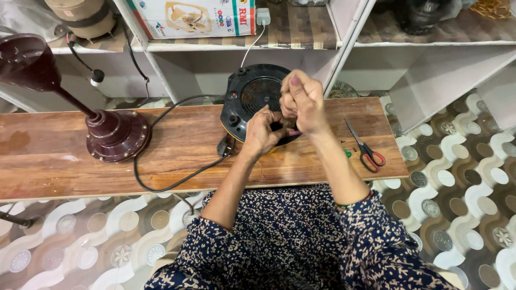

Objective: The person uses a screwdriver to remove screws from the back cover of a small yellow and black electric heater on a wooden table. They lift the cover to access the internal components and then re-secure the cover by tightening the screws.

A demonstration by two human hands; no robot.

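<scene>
Floral-sleeved forearms are raised over the wooden bench (64, 161). Both the left hand (263, 131) and right hand (302, 99) are curled tight, fingertips pinched together; what is pinched cannot be told. Beneath them, a round black appliance (250, 96) with a slotted vent is laid at the bench's far edge, its black cord (161, 185) looped leftward.

Head view, looking down (close).

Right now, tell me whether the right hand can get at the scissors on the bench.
Probably yes. The scissors lie in the open on the wooden bench, just to the right of the right hand, with nothing between them. That hand is busy with the left hand over the black appliance.
</scene>
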